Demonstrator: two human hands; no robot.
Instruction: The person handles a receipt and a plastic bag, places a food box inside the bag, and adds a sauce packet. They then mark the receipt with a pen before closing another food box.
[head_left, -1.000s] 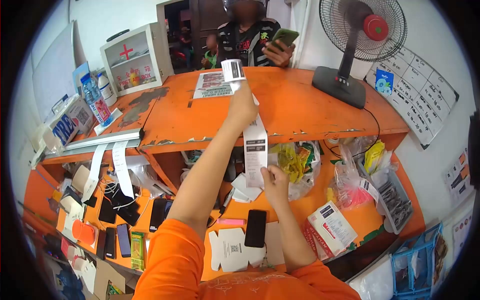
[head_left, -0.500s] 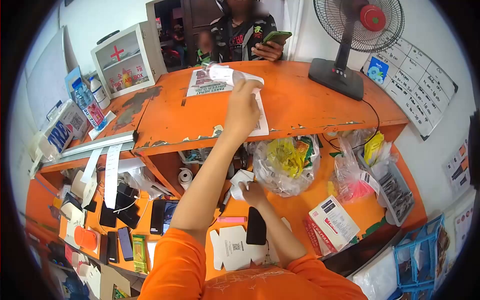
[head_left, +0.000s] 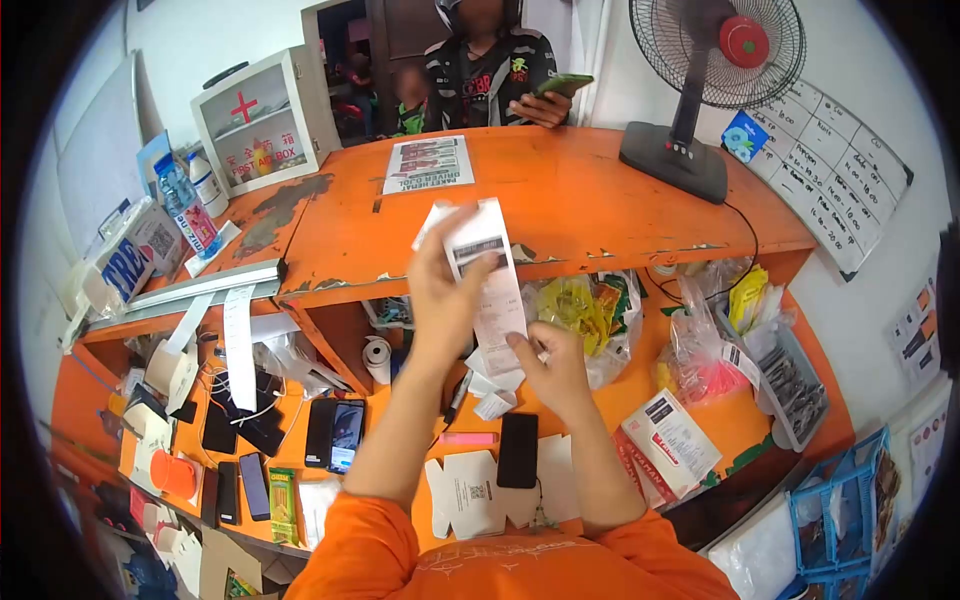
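A long printed receipt (head_left: 497,318) is held up in front of the orange counter's edge. My left hand (head_left: 445,290) grips its left side near the top, with the thumb across the print. At the lower right edge, my right hand (head_left: 556,362) pinches the same receipt between thumb and fingers. Crumpled white paper slips (head_left: 494,404) lie on the lower desk just under it, beside a black marker (head_left: 458,398). Below my right hand are a black phone (head_left: 517,452) and an unfolded white carton (head_left: 470,495).
A printed flyer (head_left: 428,165) lies on the orange counter (head_left: 590,190). Across it stands a person holding a green phone (head_left: 563,86). A fan (head_left: 672,160) stands at the right, a first aid box (head_left: 262,125) at the left. Plastic bags (head_left: 590,310) fill the shelf.
My left hand has come back from the far counter, bringing paper toward me. My right hand has risen from the slips on the desk to the receipt's lower end.
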